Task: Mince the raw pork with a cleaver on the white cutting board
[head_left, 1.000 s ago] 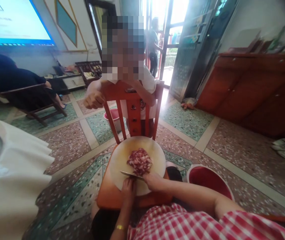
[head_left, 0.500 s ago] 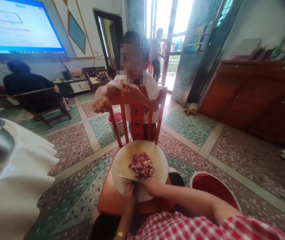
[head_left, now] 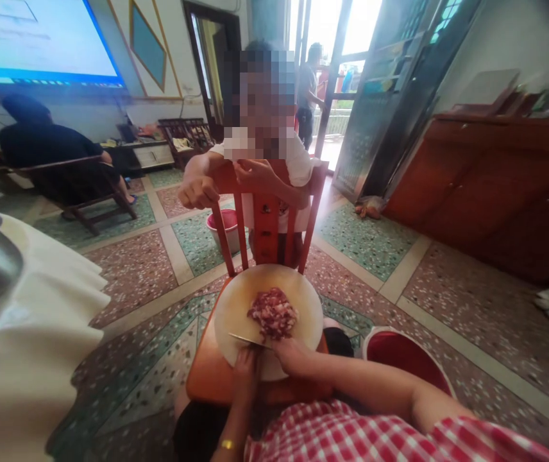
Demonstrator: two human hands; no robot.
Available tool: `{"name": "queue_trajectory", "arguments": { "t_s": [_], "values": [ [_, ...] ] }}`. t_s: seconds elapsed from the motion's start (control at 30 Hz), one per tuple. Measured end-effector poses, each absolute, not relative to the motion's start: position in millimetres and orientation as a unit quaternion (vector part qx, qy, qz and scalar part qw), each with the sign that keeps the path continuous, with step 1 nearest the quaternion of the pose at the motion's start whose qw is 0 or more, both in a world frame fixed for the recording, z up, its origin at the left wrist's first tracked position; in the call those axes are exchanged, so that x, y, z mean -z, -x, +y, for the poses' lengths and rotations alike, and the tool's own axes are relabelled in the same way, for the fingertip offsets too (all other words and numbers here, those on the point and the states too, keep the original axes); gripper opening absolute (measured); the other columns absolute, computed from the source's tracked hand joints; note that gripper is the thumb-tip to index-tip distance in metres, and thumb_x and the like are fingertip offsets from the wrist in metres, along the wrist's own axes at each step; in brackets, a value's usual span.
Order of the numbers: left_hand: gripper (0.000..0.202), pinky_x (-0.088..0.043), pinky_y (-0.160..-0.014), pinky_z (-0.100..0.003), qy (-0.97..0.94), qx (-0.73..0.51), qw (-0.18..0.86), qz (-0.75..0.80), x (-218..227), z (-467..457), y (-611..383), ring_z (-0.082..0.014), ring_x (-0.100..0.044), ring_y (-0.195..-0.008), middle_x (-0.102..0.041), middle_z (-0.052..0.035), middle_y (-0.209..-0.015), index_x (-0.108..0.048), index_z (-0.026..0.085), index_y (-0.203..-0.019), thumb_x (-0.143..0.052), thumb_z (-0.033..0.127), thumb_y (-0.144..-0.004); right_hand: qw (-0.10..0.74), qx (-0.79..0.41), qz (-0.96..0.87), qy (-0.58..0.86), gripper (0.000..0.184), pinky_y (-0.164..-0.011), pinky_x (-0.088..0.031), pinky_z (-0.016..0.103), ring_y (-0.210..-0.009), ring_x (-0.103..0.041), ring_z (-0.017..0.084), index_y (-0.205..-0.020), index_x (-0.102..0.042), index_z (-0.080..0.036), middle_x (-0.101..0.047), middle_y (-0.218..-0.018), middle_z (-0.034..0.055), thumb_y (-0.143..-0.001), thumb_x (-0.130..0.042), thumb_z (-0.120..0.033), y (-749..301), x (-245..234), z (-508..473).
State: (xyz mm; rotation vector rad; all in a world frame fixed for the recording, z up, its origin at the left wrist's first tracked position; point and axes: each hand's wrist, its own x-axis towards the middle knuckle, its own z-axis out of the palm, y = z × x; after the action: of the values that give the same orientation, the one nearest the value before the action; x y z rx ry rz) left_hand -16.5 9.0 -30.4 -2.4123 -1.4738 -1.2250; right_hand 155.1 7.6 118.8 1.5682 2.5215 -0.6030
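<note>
A round pale cutting board (head_left: 236, 301) lies on the seat of a red wooden chair (head_left: 265, 218), with a heap of chopped raw red meat (head_left: 273, 312) in its middle. A knife blade (head_left: 248, 339) lies across the board at the near edge of the meat. My right hand (head_left: 292, 357) is closed at the blade's right end, where the handle sits. My left hand (head_left: 246, 366), gold bracelet on the wrist, has its fingers curled against the middle of the blade.
A person in a white top leans on the chair back (head_left: 255, 176) facing me. A red bucket (head_left: 399, 356) stands right of the chair, a pink one (head_left: 224, 224) behind it. A white-draped table (head_left: 38, 333) with a metal bowl is left. A brown cabinet (head_left: 496, 186) lines the right wall.
Both hands and the knife stay at the near edge of the meat, with only small shifts. The view has wobbled a little.
</note>
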Motion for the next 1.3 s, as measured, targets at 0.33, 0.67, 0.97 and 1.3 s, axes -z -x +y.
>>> {"name": "queue_trajectory", "arguments": {
  "t_s": [0.33,0.67,0.97,1.3],
  "values": [
    [0.018,-0.046,-0.067,-0.031,0.778,0.306,-0.022,-0.549,11,-5,6,-0.0186,-0.055,-0.071,-0.058,-0.0068,-0.070,-0.059,0.016,-0.072,-0.046,0.018,-0.083,0.085,0.230,0.828,-0.505,0.035,-0.083,-0.043,0.035,-0.099,-0.058,0.024,-0.118,-0.049,-0.011,-0.061,-0.109,0.0166,-0.090,-0.029,-0.012,-143,-116,7],
    [0.018,-0.045,-0.085,-0.036,0.758,0.358,-0.083,-0.539,-1,-13,3,-0.0196,-0.052,-0.096,-0.060,-0.0086,-0.098,-0.061,0.019,-0.096,-0.047,0.023,-0.086,0.130,0.229,0.801,-0.537,0.035,-0.074,-0.044,0.033,-0.088,-0.062,0.025,-0.121,-0.045,-0.013,-0.064,-0.095,0.0148,-0.088,-0.034,-0.016,-193,-123,-3],
    [0.016,-0.047,-0.076,-0.035,0.764,0.332,-0.065,-0.549,11,-6,6,-0.0202,-0.053,-0.085,-0.059,-0.0089,-0.083,-0.060,0.015,-0.088,-0.045,0.017,-0.085,0.106,0.228,0.827,-0.503,0.038,-0.084,-0.041,0.032,-0.100,-0.057,0.023,-0.125,-0.041,-0.011,-0.061,-0.109,0.0160,-0.089,-0.030,-0.012,-143,-118,13],
    [0.017,-0.046,-0.078,-0.035,0.764,0.332,-0.075,-0.548,6,-9,4,-0.0198,-0.053,-0.089,-0.060,-0.0091,-0.086,-0.061,0.016,-0.088,-0.045,0.022,-0.087,0.133,0.226,0.817,-0.514,0.033,-0.076,-0.044,0.030,-0.093,-0.060,0.023,-0.119,-0.046,-0.015,-0.063,-0.103,0.0126,-0.089,-0.032,-0.016,-175,-117,7]
  ]
}}
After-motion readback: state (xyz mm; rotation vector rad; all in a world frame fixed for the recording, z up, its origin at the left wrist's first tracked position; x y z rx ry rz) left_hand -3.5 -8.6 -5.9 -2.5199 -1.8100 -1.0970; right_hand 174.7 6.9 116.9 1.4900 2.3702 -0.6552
